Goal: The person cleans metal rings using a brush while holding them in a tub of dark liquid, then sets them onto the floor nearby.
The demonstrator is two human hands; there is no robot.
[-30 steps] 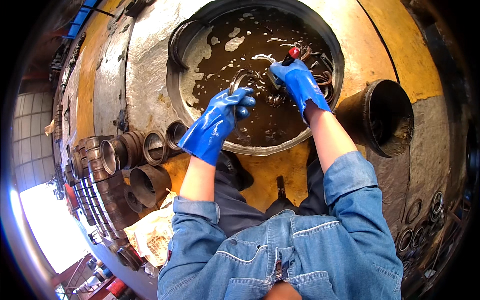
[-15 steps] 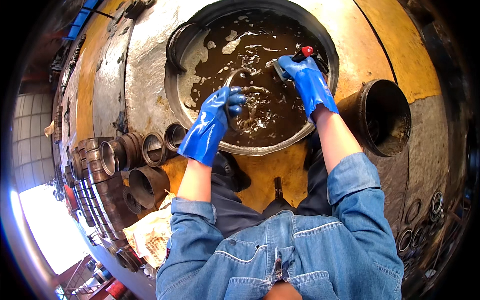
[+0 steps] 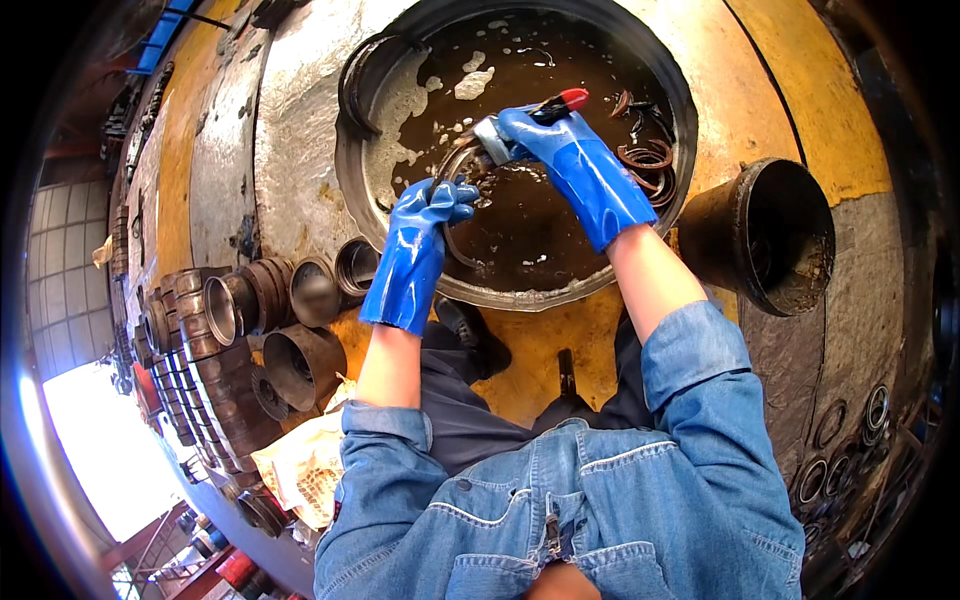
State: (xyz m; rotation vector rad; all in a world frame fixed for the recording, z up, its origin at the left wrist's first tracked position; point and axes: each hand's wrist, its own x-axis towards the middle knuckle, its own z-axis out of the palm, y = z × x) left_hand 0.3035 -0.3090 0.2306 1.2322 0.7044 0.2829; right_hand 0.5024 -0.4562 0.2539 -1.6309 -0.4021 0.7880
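Observation:
My left hand, in a wet blue rubber glove, is closed on the edge of a thin curved metal ring. The ring is held over the brown liquid, and its far part is partly hidden. In my right hand, gloved alike, is a brush with a dark, red-tipped handle. Its working end touches or nearly touches the ring beside my left fingers. Both hands are over a wide black tub of brown, foam-streaked liquid. Several dark rings lie at the tub's right side.
An open dark metal cylinder lies on its side right of the tub. Metal rings and sleeves are lined up on the left, near a pale sack. More rings lie at the lower right. A curved dark band hangs over the tub's left rim.
My right hand has moved left with the brush, up to the ring in my left hand. The dark rings at the tub's right side have come into view.

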